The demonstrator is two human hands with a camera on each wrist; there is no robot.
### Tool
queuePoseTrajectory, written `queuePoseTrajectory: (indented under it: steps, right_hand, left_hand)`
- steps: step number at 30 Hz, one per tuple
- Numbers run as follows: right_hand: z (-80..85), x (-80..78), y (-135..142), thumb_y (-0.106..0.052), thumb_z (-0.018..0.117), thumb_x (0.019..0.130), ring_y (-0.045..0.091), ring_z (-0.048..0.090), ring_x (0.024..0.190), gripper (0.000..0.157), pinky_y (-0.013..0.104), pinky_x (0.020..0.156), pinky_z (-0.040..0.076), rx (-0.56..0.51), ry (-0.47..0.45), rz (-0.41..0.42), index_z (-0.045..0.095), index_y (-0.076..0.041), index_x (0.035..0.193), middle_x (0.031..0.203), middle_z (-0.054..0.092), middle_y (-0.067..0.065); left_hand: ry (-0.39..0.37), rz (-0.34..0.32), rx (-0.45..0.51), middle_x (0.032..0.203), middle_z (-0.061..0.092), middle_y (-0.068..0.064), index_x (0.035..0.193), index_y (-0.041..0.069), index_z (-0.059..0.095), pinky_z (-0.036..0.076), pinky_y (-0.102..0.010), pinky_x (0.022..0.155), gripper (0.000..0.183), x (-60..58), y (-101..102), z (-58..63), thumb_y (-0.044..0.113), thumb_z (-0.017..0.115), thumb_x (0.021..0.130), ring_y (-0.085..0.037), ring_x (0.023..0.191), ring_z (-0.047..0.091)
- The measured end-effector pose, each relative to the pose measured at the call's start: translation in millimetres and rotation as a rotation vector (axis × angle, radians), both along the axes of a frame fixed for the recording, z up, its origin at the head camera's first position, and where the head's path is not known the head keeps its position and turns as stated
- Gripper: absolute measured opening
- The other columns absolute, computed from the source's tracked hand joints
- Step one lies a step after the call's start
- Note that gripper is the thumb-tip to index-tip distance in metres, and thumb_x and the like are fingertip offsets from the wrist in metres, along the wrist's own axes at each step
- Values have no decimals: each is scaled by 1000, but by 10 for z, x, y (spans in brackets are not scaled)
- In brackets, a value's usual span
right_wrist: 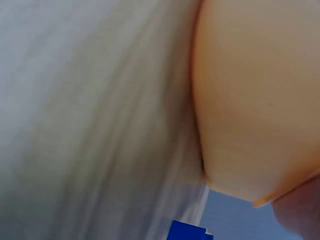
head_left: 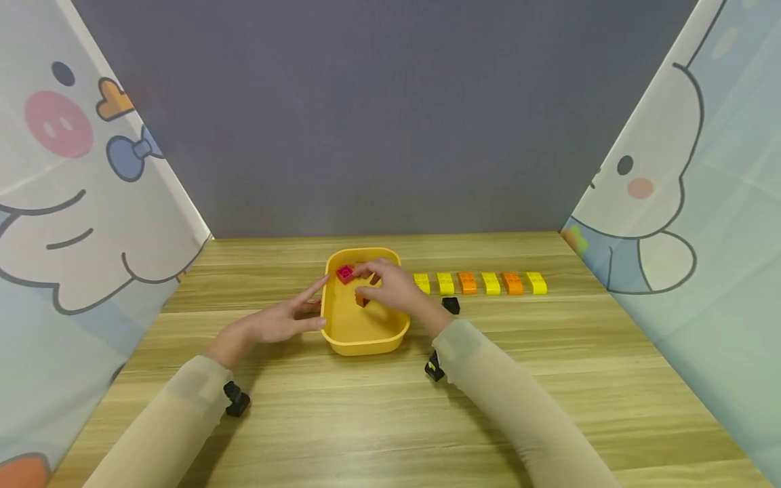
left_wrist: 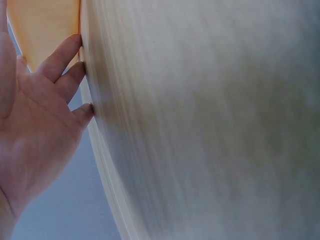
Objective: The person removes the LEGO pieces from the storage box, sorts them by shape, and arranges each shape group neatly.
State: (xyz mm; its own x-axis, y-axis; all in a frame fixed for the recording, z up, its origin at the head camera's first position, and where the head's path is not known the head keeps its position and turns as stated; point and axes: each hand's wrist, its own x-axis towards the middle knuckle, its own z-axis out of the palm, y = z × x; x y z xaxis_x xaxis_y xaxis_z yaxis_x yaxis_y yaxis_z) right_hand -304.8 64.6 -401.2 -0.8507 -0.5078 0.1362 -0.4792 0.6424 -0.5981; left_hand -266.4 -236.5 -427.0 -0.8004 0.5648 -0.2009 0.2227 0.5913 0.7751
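A yellow plastic bin [head_left: 364, 348] stands on the wooden table. Inside it lie a red toy brick [head_left: 345, 274] and an orange-brown brick [head_left: 362, 300]. My left hand [head_left: 282, 322] rests its fingertips against the bin's left side, fingers extended; the left wrist view shows the palm and fingertips beside the bin. Over the bin's right rim reaches my right hand [head_left: 393, 287], thumb and fingers spread apart, the thumb close above the orange-brown brick. Whether it touches the brick is hidden. Only a bit of the right hand [right_wrist: 299, 207] shows in the right wrist view.
Right of the bin, several yellow and orange bricks [head_left: 467, 282] form a row along the back of the table. A blue piece [right_wrist: 187, 231] shows low in the right wrist view. Black pieces [head_left: 451, 305] sit near the right wrist. A grey wall [head_left: 390, 135] rises behind.
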Motion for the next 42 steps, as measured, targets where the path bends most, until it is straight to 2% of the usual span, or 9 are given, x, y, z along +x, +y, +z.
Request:
queuePoseTrajectory:
  steps: [4,9,14,18,23,26,31,38,42]
  right_hand:
    - [-30,4,-37,-37,81,101,23,69,121,46,44,106,54,142,56,-17,72,-19,143,133,71,4]
    - [-43,15,-59,-46,78,103,24,67,133,46,52,119,46,308,115,-24,72,-28,145,140,73,1]
    - [-46,20,-72,-49,76,103,21,69,128,36,51,117,48,408,126,3,78,-35,136,133,77,-5]
    - [-51,23,-76,-45,77,103,17,71,120,25,49,114,50,407,108,18,81,-36,126,125,79,-10]
    - [-60,24,-69,-41,80,102,13,69,105,16,40,100,54,400,118,11,80,-35,117,113,78,-11]
    - [-65,19,-61,-38,81,102,11,69,101,14,36,92,55,371,112,1,79,-32,115,111,78,-10]
    - [-59,20,-50,-32,83,100,12,72,107,17,35,93,56,293,73,-18,76,-27,114,118,78,-7]
    - [-36,31,-32,-27,84,99,19,74,119,45,44,105,56,233,34,-24,69,-21,140,142,74,1]
    - [-37,29,-17,-25,82,98,20,71,114,42,45,103,55,236,52,-23,73,-25,140,152,67,4]
  left_hand:
    - [6,-1,-4,174,38,-29,177,42,-5,25,-77,129,96,1,-3,-6,51,64,110,-50,162,37]
    - [14,4,-16,174,38,-29,176,44,-5,25,-78,129,97,-1,-7,2,51,65,110,-51,161,37]
    - [13,5,-19,173,38,-29,176,46,-5,25,-77,129,96,-1,-8,0,51,64,110,-51,161,37]
    - [14,-1,-14,173,39,-29,176,45,-6,25,-77,129,96,-3,-8,-5,50,64,110,-50,162,37]
    - [6,-1,4,174,37,-30,176,45,-6,25,-76,130,97,-3,-5,-5,49,65,110,-49,162,36]
    - [4,-2,13,174,37,-30,176,44,-6,24,-75,130,97,-3,0,-6,48,65,110,-49,163,36]
    - [-2,-2,25,174,36,-30,177,42,-5,24,-75,130,97,1,6,-1,47,65,110,-49,163,35]
    - [-2,3,16,173,37,-30,176,43,-5,24,-75,130,97,9,7,10,49,65,110,-50,163,35]
    - [-3,3,15,174,37,-30,176,43,-5,24,-76,130,96,2,9,7,49,65,110,-50,163,34]
